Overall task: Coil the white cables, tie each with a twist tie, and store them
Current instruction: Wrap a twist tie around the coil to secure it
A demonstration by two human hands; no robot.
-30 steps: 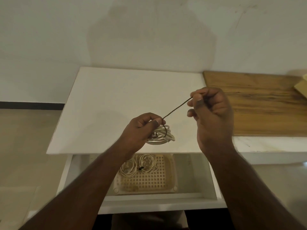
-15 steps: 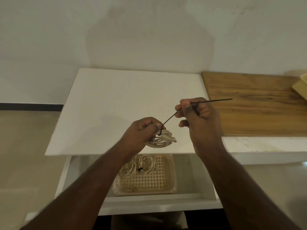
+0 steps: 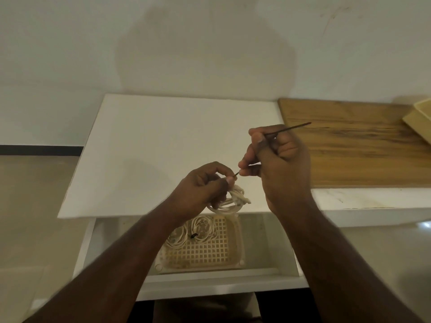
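My left hand [image 3: 203, 187] grips a coiled white cable [image 3: 233, 200] just above the front edge of the white tabletop [image 3: 163, 136]. My right hand [image 3: 277, 159] pinches a thin dark twist tie [image 3: 291, 127]. The tie runs through the right fist; one end sticks out up and to the right over the wood, the other end reaches the left fingertips at the coil. Below, an open white drawer [image 3: 286, 266] holds a cream lattice basket [image 3: 210, 252] with two tied cable coils [image 3: 200, 229] in its far left corner.
A wooden board [image 3: 361, 148] lies to the right of the white tabletop, with a yellowish tray corner [image 3: 419, 117] at the far right edge. A white wall rises behind. Beige floor shows at the left, and a white ledge runs under the board.
My right hand has slid down the twist tie toward the left hand, so the gap between the hands is now very short. The tie's free end points up and to the right.
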